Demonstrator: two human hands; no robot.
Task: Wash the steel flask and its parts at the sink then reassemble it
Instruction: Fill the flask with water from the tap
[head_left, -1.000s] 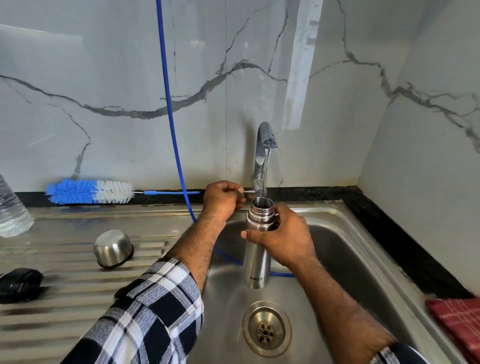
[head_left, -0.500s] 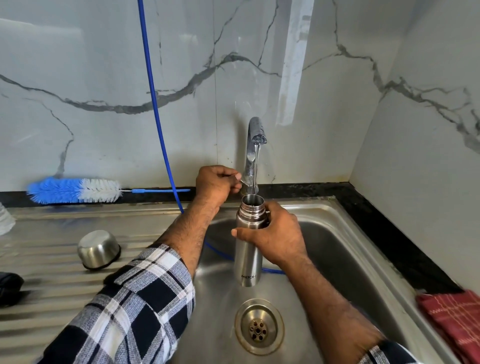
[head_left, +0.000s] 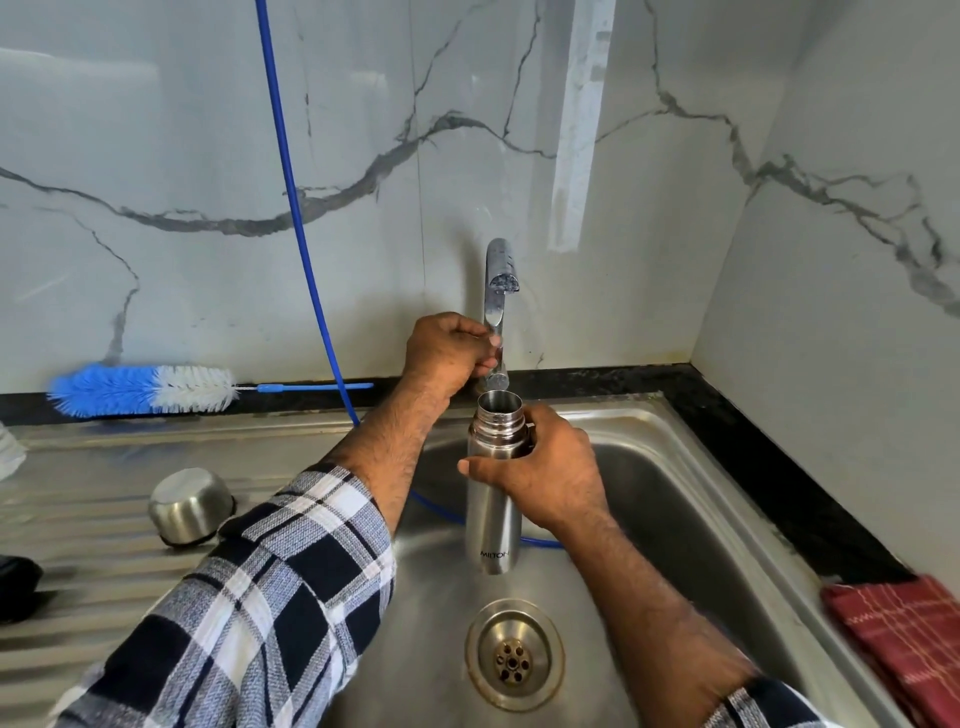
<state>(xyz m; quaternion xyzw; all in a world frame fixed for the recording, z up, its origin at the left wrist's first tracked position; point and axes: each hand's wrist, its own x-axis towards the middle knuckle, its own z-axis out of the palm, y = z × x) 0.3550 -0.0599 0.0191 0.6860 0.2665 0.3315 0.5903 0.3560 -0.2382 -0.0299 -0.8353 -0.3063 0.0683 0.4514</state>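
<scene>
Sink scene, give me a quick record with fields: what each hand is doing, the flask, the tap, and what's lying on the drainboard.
left hand: closed on the tap handle
right hand: gripping the flask near its neck
flask: steel, upright, open mouth under the spout, held over the sink
tap: no stream visible
steel cup: upside down on the drainboard
bottle brush: lying along the back ledge
black part: at the left edge, partly cut off
red cloth: on the counter at right
</scene>
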